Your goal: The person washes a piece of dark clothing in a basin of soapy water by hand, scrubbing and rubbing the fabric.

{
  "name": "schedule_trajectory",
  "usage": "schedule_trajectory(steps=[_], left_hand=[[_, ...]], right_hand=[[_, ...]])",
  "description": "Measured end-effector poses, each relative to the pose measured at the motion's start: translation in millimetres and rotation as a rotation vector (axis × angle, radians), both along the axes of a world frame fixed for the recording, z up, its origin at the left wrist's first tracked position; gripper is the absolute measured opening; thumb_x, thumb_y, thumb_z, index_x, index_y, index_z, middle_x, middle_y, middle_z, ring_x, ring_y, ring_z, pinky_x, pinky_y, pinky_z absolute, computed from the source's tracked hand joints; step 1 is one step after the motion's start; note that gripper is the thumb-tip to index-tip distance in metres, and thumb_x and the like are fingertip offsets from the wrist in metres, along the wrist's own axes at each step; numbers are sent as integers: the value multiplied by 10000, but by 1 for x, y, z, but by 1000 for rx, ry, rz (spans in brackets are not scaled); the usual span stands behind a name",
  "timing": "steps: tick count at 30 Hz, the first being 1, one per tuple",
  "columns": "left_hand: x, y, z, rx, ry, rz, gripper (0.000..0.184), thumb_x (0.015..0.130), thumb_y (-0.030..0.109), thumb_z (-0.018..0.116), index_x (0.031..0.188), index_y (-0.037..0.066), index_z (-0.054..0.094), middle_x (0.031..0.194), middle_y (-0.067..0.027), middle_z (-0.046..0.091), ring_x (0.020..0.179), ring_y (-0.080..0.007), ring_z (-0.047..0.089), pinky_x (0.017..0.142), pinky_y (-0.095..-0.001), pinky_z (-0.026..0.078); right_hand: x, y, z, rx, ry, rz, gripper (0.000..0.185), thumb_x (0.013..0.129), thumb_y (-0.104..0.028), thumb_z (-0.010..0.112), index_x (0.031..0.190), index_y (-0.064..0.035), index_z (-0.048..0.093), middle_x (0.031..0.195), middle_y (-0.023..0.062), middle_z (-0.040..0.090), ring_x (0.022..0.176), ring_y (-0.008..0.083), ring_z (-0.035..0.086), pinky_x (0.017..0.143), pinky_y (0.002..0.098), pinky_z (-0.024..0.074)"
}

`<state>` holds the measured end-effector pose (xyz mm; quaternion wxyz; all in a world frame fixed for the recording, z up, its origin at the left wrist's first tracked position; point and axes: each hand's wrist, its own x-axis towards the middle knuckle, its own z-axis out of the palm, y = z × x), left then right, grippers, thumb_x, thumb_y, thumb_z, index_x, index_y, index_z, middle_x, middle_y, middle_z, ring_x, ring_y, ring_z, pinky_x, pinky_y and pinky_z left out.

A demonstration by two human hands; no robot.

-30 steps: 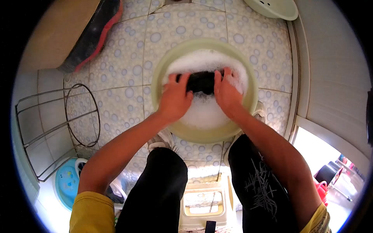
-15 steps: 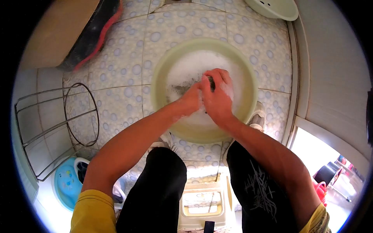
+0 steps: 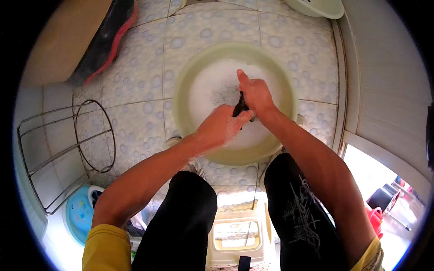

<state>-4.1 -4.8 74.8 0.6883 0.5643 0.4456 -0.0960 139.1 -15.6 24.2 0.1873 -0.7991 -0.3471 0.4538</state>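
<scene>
A pale green basin [image 3: 181, 97] full of white suds [image 3: 210, 74] stands on the floor before me. Over it, my left hand [image 3: 221, 124] is closed on the lower left end of a dark wet cloth [image 3: 241, 106], thumb lying along it. My right hand [image 3: 258, 97] grips the same cloth from the right, with one digit sticking up. The cloth is bunched and short between my hands, so its kind of garment does not show. Foam clings to my left wrist.
A wire rack [image 3: 54, 156] leans at the left wall above a blue basin [image 3: 79, 212]. Behind the basin, a cardboard box [image 3: 63, 40] is at upper left and another pale green basin [image 3: 316, 8] at upper right. A cream plastic stool [image 3: 235, 257] is between my legs.
My hands, pressed together before, have moved apart. My left hand shifted down and left, and more of the dark cloth now shows between them.
</scene>
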Motion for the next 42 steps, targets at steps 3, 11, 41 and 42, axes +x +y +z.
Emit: schedule_trajectory(steps=[3,11,41,42], left_hand=[[3,-2,3,-22,28,25,314,895,300,584,863,-8,532,565,-25,469,507,-169,476,482,-340,387],[-18,-6,-28,1054,215,-242,458,819,116,623,1212,2,417,1218,-243,430,1116,-426,479,847,-505,471],[0,-2,-22,436,41,-155,329,814,262,610,844,-64,568,722,-273,596,639,-391,562,632,-454,454],[0,-3,-12,407,-33,-98,325,820,250,616,846,-68,552,721,-280,581,596,-364,534,609,-439,441]], right_hand=[[6,-3,9,40,-43,-39,541,970,-465,345,928,5,610,937,278,613,912,461,568,826,510,436],[-8,-43,-12,283,-199,-134,398,970,-364,408,1123,-14,516,1093,268,566,1027,430,527,887,498,403],[3,0,-4,27,-375,244,563,939,-536,356,955,-66,665,984,166,656,883,365,634,770,458,504],[8,1,-1,-15,-317,256,523,940,-525,362,964,-97,661,1009,139,652,914,358,624,768,462,500]])
